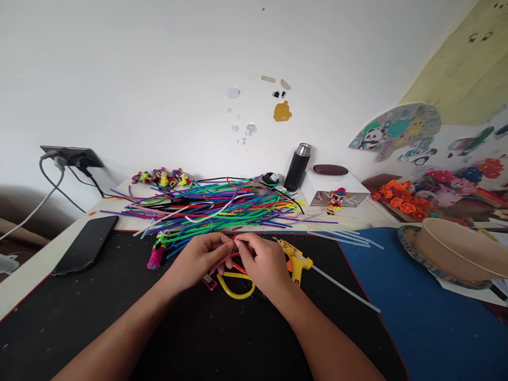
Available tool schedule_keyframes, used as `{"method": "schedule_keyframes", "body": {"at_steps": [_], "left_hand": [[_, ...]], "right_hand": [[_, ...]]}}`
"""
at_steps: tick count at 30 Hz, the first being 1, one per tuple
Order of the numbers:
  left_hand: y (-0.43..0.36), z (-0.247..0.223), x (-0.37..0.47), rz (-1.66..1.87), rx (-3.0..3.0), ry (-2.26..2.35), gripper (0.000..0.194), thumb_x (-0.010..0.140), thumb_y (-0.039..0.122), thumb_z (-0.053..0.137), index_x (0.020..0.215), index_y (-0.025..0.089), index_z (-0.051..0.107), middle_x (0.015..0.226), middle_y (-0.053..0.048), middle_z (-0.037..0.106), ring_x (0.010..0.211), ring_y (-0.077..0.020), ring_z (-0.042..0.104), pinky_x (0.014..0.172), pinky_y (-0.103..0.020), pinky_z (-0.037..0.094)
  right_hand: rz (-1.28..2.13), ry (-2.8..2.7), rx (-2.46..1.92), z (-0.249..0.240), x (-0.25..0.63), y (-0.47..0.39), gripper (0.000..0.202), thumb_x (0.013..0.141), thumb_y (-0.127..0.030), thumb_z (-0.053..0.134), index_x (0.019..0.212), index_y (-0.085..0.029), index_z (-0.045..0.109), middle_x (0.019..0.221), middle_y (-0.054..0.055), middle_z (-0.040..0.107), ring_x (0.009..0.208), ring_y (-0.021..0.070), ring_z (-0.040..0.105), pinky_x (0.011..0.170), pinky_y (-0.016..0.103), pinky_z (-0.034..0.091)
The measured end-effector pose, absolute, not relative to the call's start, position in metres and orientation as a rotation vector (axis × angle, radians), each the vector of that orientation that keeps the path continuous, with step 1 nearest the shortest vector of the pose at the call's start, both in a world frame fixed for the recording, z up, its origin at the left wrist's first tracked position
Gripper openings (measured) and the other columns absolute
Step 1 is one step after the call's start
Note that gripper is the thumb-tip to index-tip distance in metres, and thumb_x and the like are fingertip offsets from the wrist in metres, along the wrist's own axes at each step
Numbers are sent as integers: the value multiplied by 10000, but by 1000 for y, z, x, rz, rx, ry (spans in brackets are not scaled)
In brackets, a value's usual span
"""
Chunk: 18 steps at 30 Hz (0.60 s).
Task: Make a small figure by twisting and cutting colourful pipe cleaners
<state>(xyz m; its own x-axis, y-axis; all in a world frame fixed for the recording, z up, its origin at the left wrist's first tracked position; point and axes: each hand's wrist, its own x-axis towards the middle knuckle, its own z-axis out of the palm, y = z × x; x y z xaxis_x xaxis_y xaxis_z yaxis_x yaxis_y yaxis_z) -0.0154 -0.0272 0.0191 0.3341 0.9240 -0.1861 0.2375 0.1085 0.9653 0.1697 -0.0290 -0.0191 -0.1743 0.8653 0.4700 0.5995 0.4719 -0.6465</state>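
Observation:
My left hand (pixel 207 253) and my right hand (pixel 260 259) meet above the black mat, fingertips pinched together. Between them shows a bit of a red pipe cleaner (pixel 235 239); the fingers hide most of it. Beneath the hands lie a yellow loop-shaped handle (pixel 237 296) and a small dark red object (pixel 209 282), both partly covered. Just right of my right hand rests a yellow hot glue gun (pixel 296 255), a long clear glue stick (pixel 345 288) sticking out of its back. A pink and black pipe-cleaner figure (pixel 156 253) lies to the left of my left hand.
Behind the hands spreads a heap of coloured pipe cleaners (pixel 222 209). A phone (pixel 86 246) lies at left. Further back stand a black thermos (pixel 297 168) and a white box (pixel 337 185). Loose glue sticks (pixel 347 238) and a big bowl (pixel 460 254) are at right.

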Motion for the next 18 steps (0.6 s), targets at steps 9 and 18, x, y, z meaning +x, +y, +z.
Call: {"method": "schedule_keyframes", "body": {"at_steps": [9,18], "left_hand": [[-32,22,-12,717,1436,1193,502,845,676,681,821,175,666,698,-26,708,584,-162,627,551,-275,492],[-33,19,-12,717,1438,1172,464,859,639,695,810,179,656,685,-19,713,576,-153,628,530,-253,485]], "right_hand": [[305,-1913,-1228,-26,170,-29,189,1001,-291,606,1041,-220,776,763,23,802,578,158,700,577,260,419],[437,-1834,-1222,-24,168,-30,180,960,-286,629,931,-199,783,571,-19,672,445,114,525,495,265,320]]}}
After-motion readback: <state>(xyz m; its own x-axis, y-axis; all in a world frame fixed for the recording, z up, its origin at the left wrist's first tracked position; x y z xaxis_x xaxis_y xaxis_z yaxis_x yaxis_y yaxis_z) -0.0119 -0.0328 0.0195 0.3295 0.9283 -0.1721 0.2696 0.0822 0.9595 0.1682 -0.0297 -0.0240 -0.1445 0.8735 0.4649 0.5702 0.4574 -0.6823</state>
